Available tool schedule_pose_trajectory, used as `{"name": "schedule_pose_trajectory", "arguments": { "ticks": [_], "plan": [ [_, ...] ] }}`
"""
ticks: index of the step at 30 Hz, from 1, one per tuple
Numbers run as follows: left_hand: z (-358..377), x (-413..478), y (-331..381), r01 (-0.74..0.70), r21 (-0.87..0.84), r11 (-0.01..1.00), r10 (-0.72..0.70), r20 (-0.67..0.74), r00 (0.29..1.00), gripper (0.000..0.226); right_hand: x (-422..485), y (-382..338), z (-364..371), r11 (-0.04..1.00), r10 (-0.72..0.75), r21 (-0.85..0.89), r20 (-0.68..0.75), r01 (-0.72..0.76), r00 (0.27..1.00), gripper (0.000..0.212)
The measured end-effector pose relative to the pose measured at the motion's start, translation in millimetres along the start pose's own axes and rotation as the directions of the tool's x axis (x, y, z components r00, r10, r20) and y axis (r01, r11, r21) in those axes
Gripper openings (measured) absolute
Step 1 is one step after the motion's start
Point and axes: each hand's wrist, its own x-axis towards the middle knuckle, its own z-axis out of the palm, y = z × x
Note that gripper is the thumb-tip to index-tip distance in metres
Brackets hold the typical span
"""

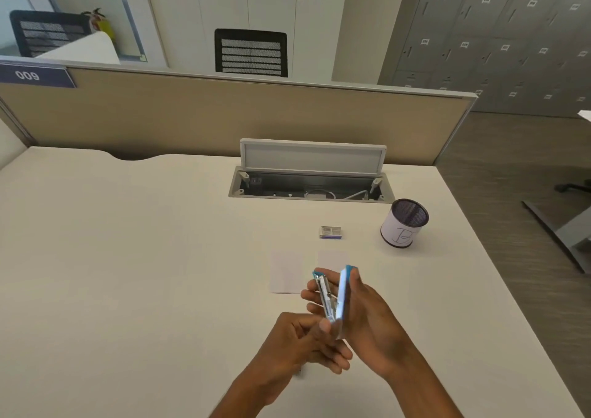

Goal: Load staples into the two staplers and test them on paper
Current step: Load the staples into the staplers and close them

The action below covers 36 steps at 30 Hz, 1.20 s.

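Observation:
A small blue stapler (343,293) is held up above the white desk, swung open so its metal staple channel (326,299) is exposed. My right hand (367,318) grips the stapler's blue top and back. My left hand (307,341) is at the hinge end of the channel, fingers pinched there; I cannot tell whether staples are in them. Two pale paper slips (286,272) (332,261) lie on the desk just beyond the hands. A small staple box (331,232) sits farther back. Only one stapler is in view.
A mesh pen cup (405,223) wrapped in white paper stands at the right. An open cable tray (310,184) with its lid raised is set into the desk's back. A beige partition (224,114) runs behind; the desk's right edge drops to the floor.

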Motion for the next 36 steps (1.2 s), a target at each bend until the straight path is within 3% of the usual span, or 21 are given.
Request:
{"name": "schedule_pose_trajectory", "arguments": {
  "ticks": [3, 7, 9, 28, 36],
  "plan": [
    [-11, 1, -2, 0.046, 0.078, 0.996, -0.041, -0.062, 0.997, 0.052, 2, 2, -17, 0.949, 0.033, 0.316, -0.027, -0.022, 0.999, 0.055],
    [-37, 11, 3, 0.051, 0.164, 0.985, 0.005, -0.323, 0.946, 0.047, 5, 3, -29, 0.914, -0.027, 0.402, -0.081, 0.057, 0.996, 0.048],
    [-46, 20, 8, 0.055, 0.206, 0.977, 0.028, -0.379, 0.925, 0.042, 7, 6, -33, 0.910, -0.050, 0.407, -0.085, 0.080, 0.995, 0.047],
    [-43, 32, -2, 0.108, 0.250, 0.962, -0.017, -0.341, 0.940, 0.033, 14, 11, -37, 0.913, -0.080, 0.403, 0.024, 0.063, 0.997, 0.050],
    [-40, 36, -1, 0.107, 0.262, 0.959, -0.015, -0.330, 0.944, 0.033, 13, 7, -34, 0.926, -0.067, 0.371, -0.010, 0.066, 0.998, 0.050]
  ]
}}
